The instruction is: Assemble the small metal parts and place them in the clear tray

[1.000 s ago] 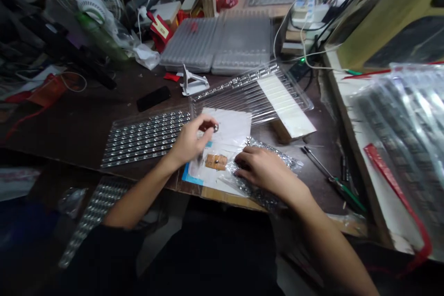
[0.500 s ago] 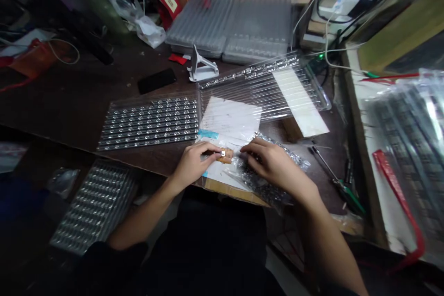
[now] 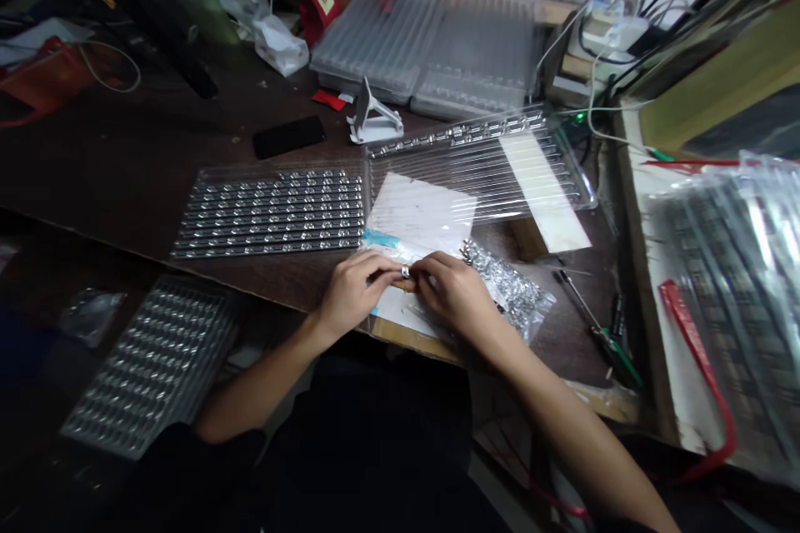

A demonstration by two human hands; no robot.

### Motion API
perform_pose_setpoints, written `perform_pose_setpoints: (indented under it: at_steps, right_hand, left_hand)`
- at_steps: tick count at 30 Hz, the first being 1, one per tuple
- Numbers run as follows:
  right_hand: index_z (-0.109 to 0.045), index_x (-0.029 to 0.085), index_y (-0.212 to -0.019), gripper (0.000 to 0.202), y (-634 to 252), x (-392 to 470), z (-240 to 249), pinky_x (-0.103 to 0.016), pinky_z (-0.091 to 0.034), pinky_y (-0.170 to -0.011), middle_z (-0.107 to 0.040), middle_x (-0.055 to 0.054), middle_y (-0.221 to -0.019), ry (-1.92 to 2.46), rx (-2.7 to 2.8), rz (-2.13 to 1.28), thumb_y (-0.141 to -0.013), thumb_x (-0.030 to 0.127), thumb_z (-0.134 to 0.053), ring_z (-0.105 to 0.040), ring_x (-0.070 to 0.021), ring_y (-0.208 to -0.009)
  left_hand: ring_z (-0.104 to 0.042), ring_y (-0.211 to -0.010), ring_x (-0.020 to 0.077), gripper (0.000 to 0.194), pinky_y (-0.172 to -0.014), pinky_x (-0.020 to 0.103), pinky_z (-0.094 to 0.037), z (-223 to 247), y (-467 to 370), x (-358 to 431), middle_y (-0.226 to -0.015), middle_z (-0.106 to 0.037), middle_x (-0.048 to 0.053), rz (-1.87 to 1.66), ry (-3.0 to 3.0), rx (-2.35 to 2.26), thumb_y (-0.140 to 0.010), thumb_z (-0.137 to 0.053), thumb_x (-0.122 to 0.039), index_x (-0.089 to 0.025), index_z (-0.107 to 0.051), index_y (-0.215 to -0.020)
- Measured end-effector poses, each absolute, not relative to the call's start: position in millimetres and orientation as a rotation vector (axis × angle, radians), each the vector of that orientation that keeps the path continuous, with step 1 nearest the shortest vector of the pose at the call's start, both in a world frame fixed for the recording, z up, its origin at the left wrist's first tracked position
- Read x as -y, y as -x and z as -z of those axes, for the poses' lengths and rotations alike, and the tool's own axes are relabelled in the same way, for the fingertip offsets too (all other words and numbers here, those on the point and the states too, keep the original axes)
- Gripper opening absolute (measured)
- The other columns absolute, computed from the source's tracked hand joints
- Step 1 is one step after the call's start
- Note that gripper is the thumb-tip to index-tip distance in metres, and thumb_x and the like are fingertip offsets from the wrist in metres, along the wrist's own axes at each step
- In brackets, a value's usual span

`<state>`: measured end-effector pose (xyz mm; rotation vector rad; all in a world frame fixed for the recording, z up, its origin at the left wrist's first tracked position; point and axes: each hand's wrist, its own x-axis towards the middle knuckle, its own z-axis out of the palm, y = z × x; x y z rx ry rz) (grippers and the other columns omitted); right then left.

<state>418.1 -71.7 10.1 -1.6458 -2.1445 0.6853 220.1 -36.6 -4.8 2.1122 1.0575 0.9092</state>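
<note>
My left hand (image 3: 356, 287) pinches a small shiny metal piece (image 3: 405, 271) between thumb and fingertips, just above a brown taped patch (image 3: 406, 286) on the white board. Coming from the other side, my right hand (image 3: 453, 291) has its fingertips closed against that same piece; what they grip is hidden. Right of that hand lies a clear plastic bag (image 3: 516, 287) full of small shiny metal parts. A white sheet (image 3: 418, 208) lies behind both hands, with a strip of blue tape (image 3: 381, 239) at its left edge.
To the left is a clear tray (image 3: 268, 212) with rows of metal parts. Behind the sheet sits a ridged tray (image 3: 475, 162), partly filled, with a white strip (image 3: 543, 191) across it. A phone (image 3: 289, 137), phone stand (image 3: 375, 117) and green-handled screwdriver (image 3: 618, 354) lie around.
My right hand has moved left from over the bag to meet my left hand at the small metal piece. The left hand stays almost where it was, still pinching.
</note>
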Motion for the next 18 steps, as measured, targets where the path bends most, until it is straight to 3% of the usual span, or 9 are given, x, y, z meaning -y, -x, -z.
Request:
perform_pose_setpoints:
  at_steps: [3, 9, 13, 18]
  right_hand:
    - [-0.068, 0.016, -0.106, 0.021, -413, 73, -10, -0.027, -0.050, -0.081, -0.068, -0.008, -0.101, 1.534, 2.252, -0.642, -0.094, 0.014, -0.050, -0.063, -0.0182, -0.089]
    - [-0.068, 0.016, -0.110, 0.025, -401, 77, -14, -0.034, -0.050, -0.082, -0.065, -0.011, -0.099, 1.521, 2.528, -0.387, -0.101, 0.019, -0.045, -0.060, -0.0222, -0.090]
    - [-0.065, 0.020, -0.121, 0.029, -416, 76, -24, -0.031, -0.050, -0.080, -0.067, -0.009, -0.102, 1.519, 2.436, -0.536, -0.101, 0.021, -0.045, -0.063, -0.0204, -0.091]
    - [-0.072, 0.021, -0.104, 0.017, -462, 83, -38, -0.029, -0.049, -0.071, -0.071, -0.006, -0.098, 1.756, 2.296, -0.721, -0.089, 0.027, -0.065, -0.067, -0.0197, -0.083]
  left_hand:
    - [-0.067, -0.091, 0.0212, 0.009, -0.086, 0.036, -0.051, 7, -213, 39, -0.093, -0.074, 0.004, -0.955, -2.129, -1.199, -0.093, -0.060, -0.027, -0.023, -0.068, -0.091]
    - [-0.064, -0.096, 0.0246, 0.012, -0.086, 0.039, -0.046, 14, -202, 43, -0.103, -0.074, 0.004, -0.685, -2.309, -1.246, -0.089, -0.066, -0.029, -0.025, -0.068, -0.100]
    - [-0.065, -0.092, 0.0231, 0.009, -0.083, 0.038, -0.046, 8, -209, 42, -0.098, -0.074, 0.003, -0.727, -2.276, -1.291, -0.090, -0.064, -0.027, -0.025, -0.067, -0.099]
    - [-0.066, -0.088, 0.0222, 0.005, -0.082, 0.038, -0.049, -3, -233, 44, -0.092, -0.073, 0.004, -0.894, -2.192, -1.171, -0.088, -0.067, -0.030, -0.025, -0.068, -0.091]
